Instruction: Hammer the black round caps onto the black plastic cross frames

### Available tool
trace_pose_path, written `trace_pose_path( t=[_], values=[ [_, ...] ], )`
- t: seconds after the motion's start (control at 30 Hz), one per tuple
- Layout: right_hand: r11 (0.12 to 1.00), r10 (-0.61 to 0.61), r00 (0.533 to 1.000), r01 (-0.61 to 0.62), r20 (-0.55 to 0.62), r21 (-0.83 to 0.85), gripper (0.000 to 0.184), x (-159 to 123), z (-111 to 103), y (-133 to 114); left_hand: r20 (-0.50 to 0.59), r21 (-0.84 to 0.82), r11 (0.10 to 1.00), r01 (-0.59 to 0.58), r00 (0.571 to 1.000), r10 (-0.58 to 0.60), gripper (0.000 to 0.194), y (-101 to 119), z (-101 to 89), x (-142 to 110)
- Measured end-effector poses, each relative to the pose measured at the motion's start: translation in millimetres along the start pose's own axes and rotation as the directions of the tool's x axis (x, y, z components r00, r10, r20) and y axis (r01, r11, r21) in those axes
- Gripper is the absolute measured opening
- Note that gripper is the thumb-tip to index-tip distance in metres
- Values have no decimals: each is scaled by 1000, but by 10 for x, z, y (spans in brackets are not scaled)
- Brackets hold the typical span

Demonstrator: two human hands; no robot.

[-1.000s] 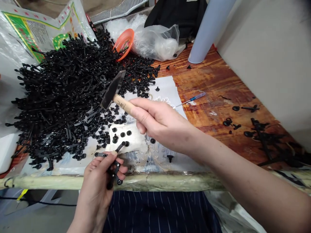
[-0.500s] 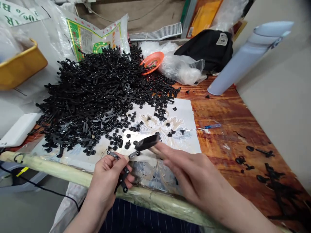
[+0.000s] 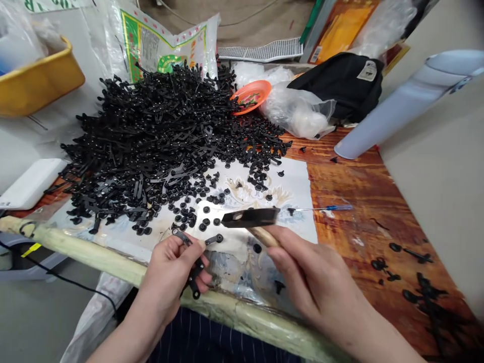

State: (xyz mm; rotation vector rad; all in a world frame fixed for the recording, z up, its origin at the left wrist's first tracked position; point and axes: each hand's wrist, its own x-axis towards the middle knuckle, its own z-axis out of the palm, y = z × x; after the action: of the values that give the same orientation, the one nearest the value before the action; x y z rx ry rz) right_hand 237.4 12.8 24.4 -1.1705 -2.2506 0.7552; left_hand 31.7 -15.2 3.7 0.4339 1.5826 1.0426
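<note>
My right hand [image 3: 313, 275] grips the wooden handle of a small hammer [image 3: 249, 218], whose black head hovers just above the white sheet [image 3: 295, 176]. My left hand [image 3: 172, 269] pinches several flat black metal strips [image 3: 194, 275] at the table's front edge. One strip end [image 3: 214, 239] pokes out onto the sheet, just below and left of the hammer head. Loose black rivets [image 3: 189, 212] lie scattered around it.
A large heap of black strips [image 3: 151, 131] covers the left half of the table. Behind it are a printed bag [image 3: 162, 43], an orange dish [image 3: 251, 96], plastic bags and black cloth. A yellow tub [image 3: 38, 80], white box [image 3: 30, 184], blue screwdriver [image 3: 328, 207] and pale cylinder [image 3: 401, 106] stand around.
The hammer swung down from raised over the heap to a spot low over the strip end, then lifted slightly and turned level. The view shifted, so everything sits further right and lower.
</note>
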Motion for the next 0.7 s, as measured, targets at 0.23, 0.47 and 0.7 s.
trace_pose_path(
  t=[0.23, 0.47, 0.7],
  values=[
    [939, 218, 946, -271, 240, 213, 6, 295, 252, 94, 12, -30, 999, 41, 999, -41, 23, 6, -5, -18],
    [945, 166, 956, -224, 242, 238, 9, 536, 579, 167, 14, -54, 993, 102, 995, -101, 20, -47, -38, -3],
    [939, 222, 952, -268, 212, 217, 9, 559, 602, 146, 23, -59, 976, 209, 978, -208, 23, -15, -20, -5]
  ],
)
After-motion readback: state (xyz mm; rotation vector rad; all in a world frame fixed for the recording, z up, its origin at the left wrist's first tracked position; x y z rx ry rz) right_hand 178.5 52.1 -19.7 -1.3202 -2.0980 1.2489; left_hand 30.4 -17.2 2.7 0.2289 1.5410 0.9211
